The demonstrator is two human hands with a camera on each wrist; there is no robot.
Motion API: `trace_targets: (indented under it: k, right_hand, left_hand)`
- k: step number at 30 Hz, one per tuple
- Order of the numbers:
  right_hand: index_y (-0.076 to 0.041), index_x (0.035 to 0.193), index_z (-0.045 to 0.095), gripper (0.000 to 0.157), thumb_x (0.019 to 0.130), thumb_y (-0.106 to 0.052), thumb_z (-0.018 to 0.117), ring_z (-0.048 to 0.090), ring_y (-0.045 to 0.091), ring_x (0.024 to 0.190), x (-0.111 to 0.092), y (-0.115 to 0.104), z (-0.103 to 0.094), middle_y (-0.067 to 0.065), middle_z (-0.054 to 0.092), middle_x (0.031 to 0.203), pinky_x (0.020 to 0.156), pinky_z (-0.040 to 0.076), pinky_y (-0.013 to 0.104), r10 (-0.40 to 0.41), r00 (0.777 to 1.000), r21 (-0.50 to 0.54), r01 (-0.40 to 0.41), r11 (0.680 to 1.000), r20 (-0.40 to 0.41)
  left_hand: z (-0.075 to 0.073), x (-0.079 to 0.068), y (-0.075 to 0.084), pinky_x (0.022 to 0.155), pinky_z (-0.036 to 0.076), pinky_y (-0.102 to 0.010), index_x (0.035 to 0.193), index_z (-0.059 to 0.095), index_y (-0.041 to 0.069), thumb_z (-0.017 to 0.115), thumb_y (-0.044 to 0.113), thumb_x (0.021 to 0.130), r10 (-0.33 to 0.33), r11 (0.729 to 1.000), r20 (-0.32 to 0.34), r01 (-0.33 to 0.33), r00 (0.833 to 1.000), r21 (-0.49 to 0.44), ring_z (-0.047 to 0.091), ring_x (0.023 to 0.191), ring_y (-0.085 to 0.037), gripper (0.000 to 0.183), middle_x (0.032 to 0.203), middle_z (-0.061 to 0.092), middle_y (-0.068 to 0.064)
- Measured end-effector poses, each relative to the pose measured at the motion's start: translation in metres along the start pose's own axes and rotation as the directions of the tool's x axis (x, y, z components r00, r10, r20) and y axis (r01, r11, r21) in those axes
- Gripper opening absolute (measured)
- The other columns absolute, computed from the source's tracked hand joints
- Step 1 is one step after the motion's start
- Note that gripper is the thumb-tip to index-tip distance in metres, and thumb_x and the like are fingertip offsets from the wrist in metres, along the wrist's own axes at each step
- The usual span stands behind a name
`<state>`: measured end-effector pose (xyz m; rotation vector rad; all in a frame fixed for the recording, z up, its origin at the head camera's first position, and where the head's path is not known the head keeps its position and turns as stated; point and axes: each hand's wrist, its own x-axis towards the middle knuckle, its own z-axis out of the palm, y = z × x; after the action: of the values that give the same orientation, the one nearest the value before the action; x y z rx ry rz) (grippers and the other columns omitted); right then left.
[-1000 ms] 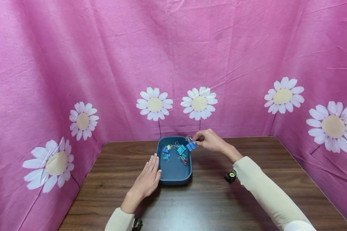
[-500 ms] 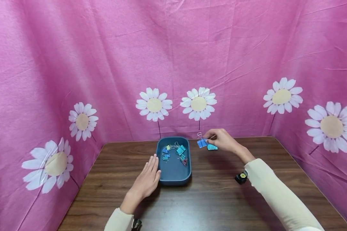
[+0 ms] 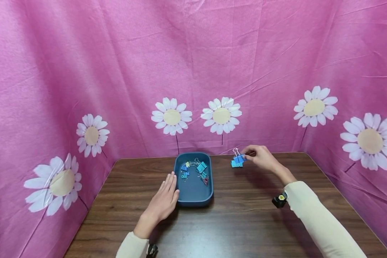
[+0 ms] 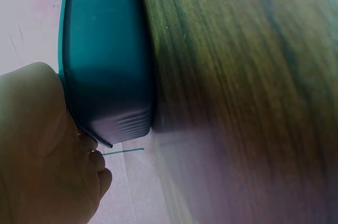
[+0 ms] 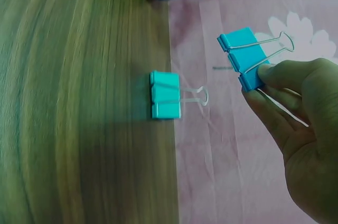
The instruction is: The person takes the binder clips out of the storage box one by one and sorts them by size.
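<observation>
My right hand (image 3: 262, 157) pinches a large blue binder clip (image 5: 245, 57) by one end, thumb against fingers, wire handles pointing up in the head view. A teal binder clip (image 5: 165, 95) stands on the table near its back edge; the blue one is held above the table and overlaps it in the head view. My left hand (image 3: 162, 199) lies with straight fingers along the left rim of a dark blue tray (image 3: 195, 196). Inside the tray are several smaller binder clips, among them a teal clip (image 3: 201, 167), a blue clip (image 3: 184, 167) and a dark red clip (image 3: 205, 181).
The brown wooden table (image 3: 245, 222) ends at a back edge just behind the tray and the teal clip. A pink curtain (image 3: 193, 64) with daisies hangs behind and on both sides.
My right hand has carried the blue binder clip rightward from over the tray's right rim to beside the standing teal clip, which the hand hid before. My left hand stays put.
</observation>
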<state>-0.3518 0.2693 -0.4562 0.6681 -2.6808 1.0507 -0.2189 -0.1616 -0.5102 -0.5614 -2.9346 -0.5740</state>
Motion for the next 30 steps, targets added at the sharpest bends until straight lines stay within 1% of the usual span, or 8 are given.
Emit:
trace_targets:
  k: [5, 7, 15, 18, 23, 30]
  right_hand:
    - [0.0, 0.113, 0.079, 0.017, 0.097, -0.002, 0.074, 0.078, 0.033, 0.1, -0.007, 0.012, -0.007, 0.016, 0.081, 0.107, 0.091, 0.065, 0.045, 0.039, 0.999, -0.024, -0.04, 0.999, -0.01]
    - [-0.001, 0.114, 0.079, 0.017, 0.098, -0.003, 0.074, 0.078, 0.033, 0.1, -0.008, 0.016, -0.01, 0.016, 0.081, 0.108, 0.09, 0.065, 0.044, 0.056, 0.998, -0.029, -0.056, 0.998, -0.015]
    - [-0.003, 0.113, 0.079, 0.016, 0.098, -0.007, 0.075, 0.077, 0.033, 0.1, -0.012, 0.033, -0.013, 0.016, 0.081, 0.109, 0.091, 0.064, 0.046, 0.101, 0.993, -0.049, -0.104, 0.993, -0.057]
    - [-0.001, 0.114, 0.079, 0.017, 0.098, -0.007, 0.074, 0.076, 0.035, 0.101, -0.014, 0.039, -0.012, 0.018, 0.08, 0.11, 0.093, 0.062, 0.052, 0.121, 0.991, -0.045, -0.124, 0.991, -0.06]
    - [-0.002, 0.115, 0.078, 0.017, 0.099, -0.006, 0.072, 0.073, 0.043, 0.108, -0.014, 0.047, -0.01, 0.021, 0.079, 0.115, 0.099, 0.056, 0.062, 0.147, 0.987, -0.051, -0.15, 0.987, -0.059]
    - [-0.003, 0.114, 0.078, 0.016, 0.101, -0.008, 0.07, 0.068, 0.048, 0.117, -0.012, 0.059, -0.006, 0.024, 0.077, 0.118, 0.103, 0.051, 0.065, 0.187, 0.979, -0.08, -0.193, 0.978, -0.077]
  left_hand:
    - [0.001, 0.0, 0.0, 0.134, 0.024, -0.055, 0.165, 0.027, -0.009, 0.042, 0.022, 0.115, -0.001, 1.0, 0.002, 0.001, 1.0, -0.002, 0.021, 0.165, -0.04, 0.06, 0.176, 0.021, -0.023]
    - [0.001, 0.0, -0.001, 0.134, 0.024, -0.054, 0.165, 0.027, -0.008, 0.042, 0.023, 0.115, -0.004, 1.0, 0.006, 0.004, 1.0, -0.004, 0.021, 0.165, -0.039, 0.06, 0.176, 0.021, -0.023]
    - [0.002, 0.002, -0.001, 0.134, 0.024, -0.054, 0.165, 0.027, -0.007, 0.042, 0.023, 0.116, -0.009, 1.0, 0.006, 0.009, 1.0, -0.002, 0.02, 0.165, -0.038, 0.06, 0.176, 0.021, -0.022]
    - [0.002, 0.001, -0.001, 0.134, 0.023, -0.053, 0.165, 0.027, -0.007, 0.042, 0.024, 0.116, -0.012, 1.0, 0.011, 0.012, 1.0, 0.0, 0.02, 0.165, -0.037, 0.06, 0.177, 0.021, -0.022]
    - [0.002, 0.0, -0.001, 0.134, 0.024, -0.054, 0.165, 0.027, -0.007, 0.042, 0.023, 0.115, -0.01, 1.0, 0.007, 0.01, 1.0, 0.002, 0.02, 0.165, -0.037, 0.06, 0.176, 0.022, -0.022]
    - [0.001, 0.0, -0.001, 0.131, 0.028, -0.058, 0.163, 0.03, -0.009, 0.043, 0.02, 0.114, 0.01, 1.0, -0.02, -0.01, 1.0, -0.016, 0.024, 0.163, -0.041, 0.059, 0.175, 0.025, -0.023]
